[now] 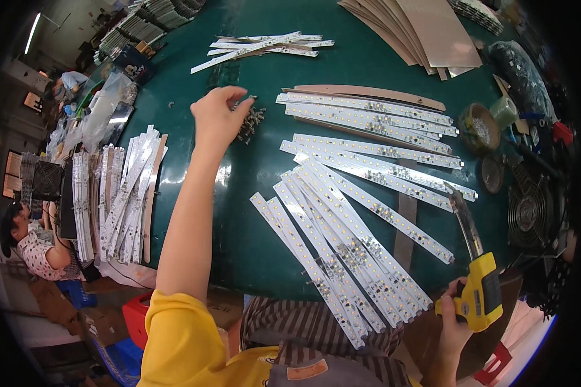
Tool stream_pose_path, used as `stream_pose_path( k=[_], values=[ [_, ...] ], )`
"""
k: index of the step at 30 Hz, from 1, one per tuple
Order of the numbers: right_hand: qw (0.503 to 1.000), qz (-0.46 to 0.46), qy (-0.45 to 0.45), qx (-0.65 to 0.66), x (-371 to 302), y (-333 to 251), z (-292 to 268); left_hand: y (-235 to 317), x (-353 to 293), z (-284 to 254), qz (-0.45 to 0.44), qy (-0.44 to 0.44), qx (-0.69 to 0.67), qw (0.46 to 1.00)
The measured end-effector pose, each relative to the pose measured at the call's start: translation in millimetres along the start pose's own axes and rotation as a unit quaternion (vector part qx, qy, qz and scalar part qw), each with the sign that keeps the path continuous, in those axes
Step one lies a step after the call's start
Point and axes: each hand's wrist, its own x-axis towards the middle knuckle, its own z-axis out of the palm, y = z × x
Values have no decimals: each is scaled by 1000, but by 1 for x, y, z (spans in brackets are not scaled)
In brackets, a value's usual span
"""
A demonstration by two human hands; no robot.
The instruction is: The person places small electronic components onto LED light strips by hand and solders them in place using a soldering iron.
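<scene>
My left hand reaches over the green table to a small heap of electronic parts with metal leads. Its thumb and index finger come together at the heap's edge; whatever lies between the tips is too small to make out. Low on the right, my right hand grips a yellow and black soldering gun by its handle. The gun's tip points up and away, close to the end of a white LED strip board. Many similar LED boards fan out between my hands, overlapping, their near ends toward my lap.
More LED boards lie crossed at the far side and stacked at the left. Brown sheets are at the far right. A round bowl, green roll and black fan line the right edge. Another person sits at left.
</scene>
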Motion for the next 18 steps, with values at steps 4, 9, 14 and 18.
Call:
stream_pose_path(
  k=[4,9,14,18],
  values=[
    [1000,-8,4,-10,-3,6,-3,-3,28,13,-40,-111,84,989],
    [999,25,25,-1,-4,13,-10,1,30,5,33,-62,111,991],
    [999,41,34,0,1,9,-7,-13,37,-24,-24,25,-23,999],
    [999,35,17,-24,3,7,-7,-39,33,-48,-76,43,-147,985]
  ],
)
